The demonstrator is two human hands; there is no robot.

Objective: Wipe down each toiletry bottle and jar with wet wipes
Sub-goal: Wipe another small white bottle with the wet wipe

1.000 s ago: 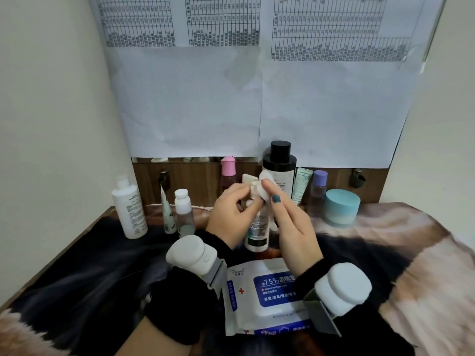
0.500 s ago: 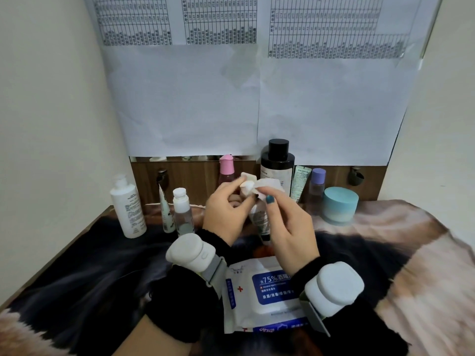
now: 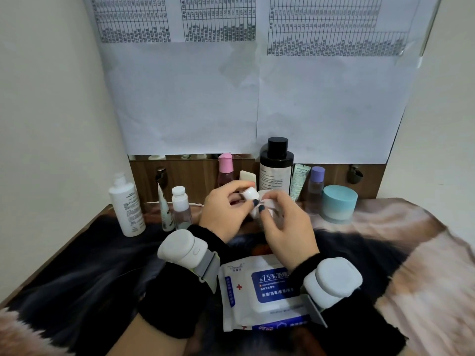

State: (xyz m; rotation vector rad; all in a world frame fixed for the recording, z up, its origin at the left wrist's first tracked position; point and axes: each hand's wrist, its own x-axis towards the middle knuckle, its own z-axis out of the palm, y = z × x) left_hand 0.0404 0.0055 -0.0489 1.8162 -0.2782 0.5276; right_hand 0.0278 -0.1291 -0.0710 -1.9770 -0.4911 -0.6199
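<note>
Head view: small bottle [image 3: 250,195] now tilted, previously upright.

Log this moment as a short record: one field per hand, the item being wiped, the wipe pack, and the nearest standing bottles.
left hand: grips the small bottle near its white cap
right hand: presses a wet wipe against it
small bottle: held above the blanket, tilted
wipe pack: flat on the blanket, near the wrists
behind: black-capped bottle, pink-capped bottle
</note>
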